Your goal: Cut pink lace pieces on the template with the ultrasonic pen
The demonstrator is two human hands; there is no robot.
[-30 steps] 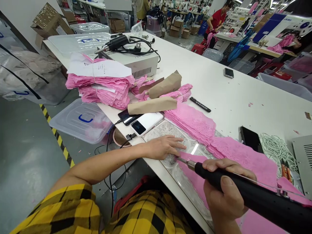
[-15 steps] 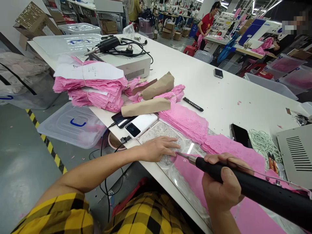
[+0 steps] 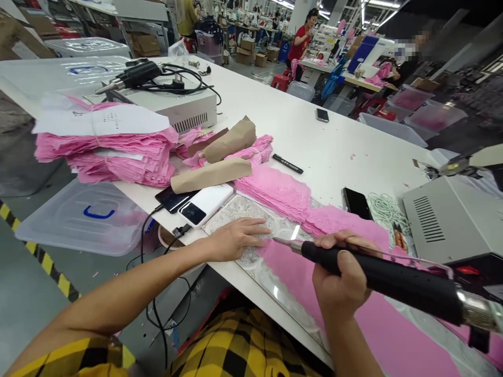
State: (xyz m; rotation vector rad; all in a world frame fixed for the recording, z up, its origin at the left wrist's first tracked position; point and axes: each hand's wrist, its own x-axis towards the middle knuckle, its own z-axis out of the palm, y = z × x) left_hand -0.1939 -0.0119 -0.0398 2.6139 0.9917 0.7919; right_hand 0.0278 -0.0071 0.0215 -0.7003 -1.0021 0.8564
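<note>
My left hand (image 3: 234, 238) lies flat with fingers stretched out on a glass plate (image 3: 228, 214) at the table's near edge, pressing the end of a strip of pink lace (image 3: 298, 267). My right hand (image 3: 340, 277) is wrapped round a black hand-held cutting tool (image 3: 385, 280). Its metal tip (image 3: 281, 242) touches the lace just beside my left fingertips. More pink lace (image 3: 281, 191) is piled beyond the glass.
Stacks of pink lace (image 3: 110, 154) with paper, brown paper rolls (image 3: 212, 175), a white power bank (image 3: 206, 204), phones (image 3: 357, 201), a marker (image 3: 288, 164) and grey machine boxes (image 3: 448, 217) sit on the white table (image 3: 322, 141). A plastic bin (image 3: 78, 217) stands left. Other people work at far tables.
The view has swung to the right, so things shift left in frame. The tool tip has crept slightly along the lace toward my left fingers; both hands keep their hold.
</note>
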